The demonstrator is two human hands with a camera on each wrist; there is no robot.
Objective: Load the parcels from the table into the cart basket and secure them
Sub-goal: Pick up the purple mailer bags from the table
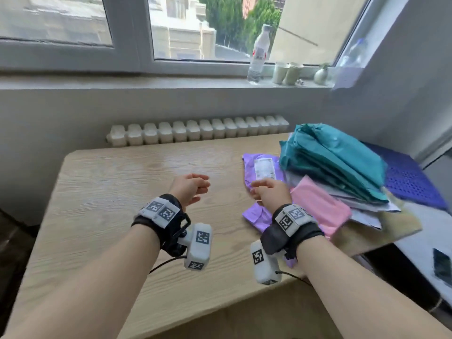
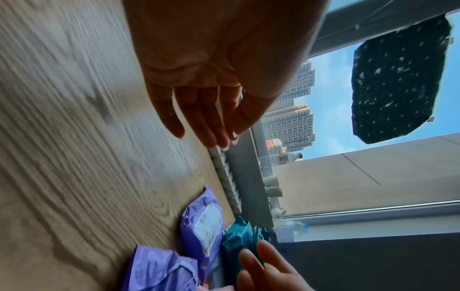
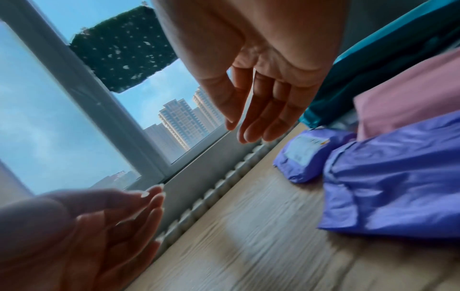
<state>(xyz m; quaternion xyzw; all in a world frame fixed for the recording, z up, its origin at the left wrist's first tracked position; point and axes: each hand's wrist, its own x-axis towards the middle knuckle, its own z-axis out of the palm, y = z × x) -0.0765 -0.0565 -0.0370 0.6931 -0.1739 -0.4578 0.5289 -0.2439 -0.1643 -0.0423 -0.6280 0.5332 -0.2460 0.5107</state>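
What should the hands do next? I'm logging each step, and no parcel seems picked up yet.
Probably lower the right hand onto the near purple parcel and grip it. Both hands hover open and empty above the table; the right is already over that parcel, which lies free of the stack, while the left hand is over bare wood.

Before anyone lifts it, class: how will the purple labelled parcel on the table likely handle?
The purple labelled parcel looks like a crinkled plastic mailer, so probably floppy and fairly light. Its glossy film may be slippery. Lying flat on the table, it shouldn't roll.
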